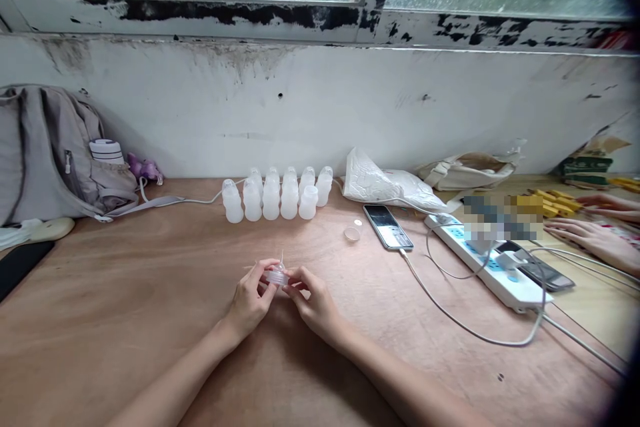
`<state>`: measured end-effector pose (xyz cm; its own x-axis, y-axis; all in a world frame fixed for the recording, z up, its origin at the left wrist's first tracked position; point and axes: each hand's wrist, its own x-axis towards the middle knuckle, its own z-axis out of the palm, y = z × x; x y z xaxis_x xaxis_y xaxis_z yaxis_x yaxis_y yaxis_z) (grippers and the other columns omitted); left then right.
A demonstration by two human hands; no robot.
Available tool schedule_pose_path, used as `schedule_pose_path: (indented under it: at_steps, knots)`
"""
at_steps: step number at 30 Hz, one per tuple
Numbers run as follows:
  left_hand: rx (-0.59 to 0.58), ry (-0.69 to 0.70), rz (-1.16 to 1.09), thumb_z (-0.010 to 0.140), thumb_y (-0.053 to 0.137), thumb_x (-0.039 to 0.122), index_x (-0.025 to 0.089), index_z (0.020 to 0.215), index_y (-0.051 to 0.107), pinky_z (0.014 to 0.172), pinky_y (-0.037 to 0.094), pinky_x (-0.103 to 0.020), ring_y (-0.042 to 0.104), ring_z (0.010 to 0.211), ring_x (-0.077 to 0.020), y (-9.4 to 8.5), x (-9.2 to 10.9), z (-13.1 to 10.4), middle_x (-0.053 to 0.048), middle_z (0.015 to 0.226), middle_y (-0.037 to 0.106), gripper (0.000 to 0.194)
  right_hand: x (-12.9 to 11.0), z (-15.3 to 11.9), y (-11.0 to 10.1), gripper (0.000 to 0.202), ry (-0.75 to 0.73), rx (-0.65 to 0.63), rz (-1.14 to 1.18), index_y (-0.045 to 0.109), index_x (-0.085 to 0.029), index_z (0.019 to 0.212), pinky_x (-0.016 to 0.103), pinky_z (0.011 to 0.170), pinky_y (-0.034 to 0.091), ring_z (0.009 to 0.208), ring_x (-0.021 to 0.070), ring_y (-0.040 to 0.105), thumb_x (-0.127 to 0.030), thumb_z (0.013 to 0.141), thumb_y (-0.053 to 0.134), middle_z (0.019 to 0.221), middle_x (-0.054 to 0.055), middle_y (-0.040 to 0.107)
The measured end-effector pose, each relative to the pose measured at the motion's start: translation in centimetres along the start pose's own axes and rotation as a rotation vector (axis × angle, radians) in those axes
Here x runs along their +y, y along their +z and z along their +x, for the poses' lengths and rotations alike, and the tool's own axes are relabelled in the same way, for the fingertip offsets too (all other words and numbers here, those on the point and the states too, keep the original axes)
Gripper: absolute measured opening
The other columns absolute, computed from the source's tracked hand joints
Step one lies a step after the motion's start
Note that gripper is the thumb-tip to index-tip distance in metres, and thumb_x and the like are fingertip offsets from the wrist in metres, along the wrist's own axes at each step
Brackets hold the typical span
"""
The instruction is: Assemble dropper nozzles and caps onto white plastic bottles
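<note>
I see the translucent bottle top (277,276) sitting between the fingertips of both hands, its thin tip pointing up. The left hand (250,302) pinches its left side between thumb and forefinger; the right hand (315,300) has its fingers drawn narrow on the right edge. From here I can't tell whether it touches the wooden table (125,293). Beyond stand whitish bottles (271,200); a clear cap (352,234) lies rightward, near a phone (389,227).

The bottles (271,199) are milky white. In front of them: a clear bottle top (277,276). Left: a greyish backpack (43,147), purple toy (144,167). Right: a white-and-blue power strip (493,269).
</note>
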<state>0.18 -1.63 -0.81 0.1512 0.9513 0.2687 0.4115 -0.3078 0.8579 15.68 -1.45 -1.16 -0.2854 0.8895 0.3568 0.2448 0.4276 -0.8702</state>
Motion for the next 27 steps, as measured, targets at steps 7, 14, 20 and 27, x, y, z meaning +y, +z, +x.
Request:
schedule_pose_path:
  at_steps: [7,14,20,27]
  knots:
    - [-0.150,0.046,-0.276,0.074,0.053,0.019,0.021,0.124,0.040,0.081,0.047,-0.031,0.051,0.103,-0.0221,0.1,-1.0,0.8,-0.010,0.115,0.048,0.051,1.1,0.3,-0.2,0.015,-0.109,0.032,-0.127,0.048,-0.021,0.085,0.031,0.075,0.049,0.097,0.0178,0.054,-0.008,0.077,0.045,0.106,0.009,0.053]
    - [-0.060,-0.084,-0.289,0.076,0.053,0.030,0.020,0.099,0.060,0.079,0.048,-0.030,0.058,0.091,-0.0200,0.3,-0.7,1.1,-0.008,0.103,0.059,0.026,1.0,0.5,-0.6,0.022,-0.147,-0.035,-0.136,0.050,-0.020,0.094,0.032,0.085,0.044,0.103,0.0178,0.051,-0.009,0.077,0.044,0.106,0.008,0.052]
    - [0.001,-0.126,-0.272,0.077,0.052,0.033,0.018,0.096,0.058,0.076,0.048,-0.028,0.060,0.084,-0.0183,0.0,-0.6,1.1,-0.006,0.093,0.064,0.025,2.9,2.0,-1.3,0.019,0.156,0.189,-0.056,0.050,-0.018,0.094,0.033,0.075,0.049,0.085,0.0183,0.059,-0.025,0.077,0.048,0.094,0.009,0.059]
    - [0.028,-0.136,-0.258,0.076,0.051,0.035,0.018,0.088,0.054,0.066,0.048,-0.025,0.061,0.075,-0.0163,0.1,-0.6,1.2,-0.005,0.086,0.064,0.021,6.8,7.8,-4.5,0.039,0.284,0.442,-0.096,0.047,-0.015,0.099,0.036,0.073,0.048,0.086,0.0212,0.058,-0.034,0.067,0.056,0.108,0.014,0.053]
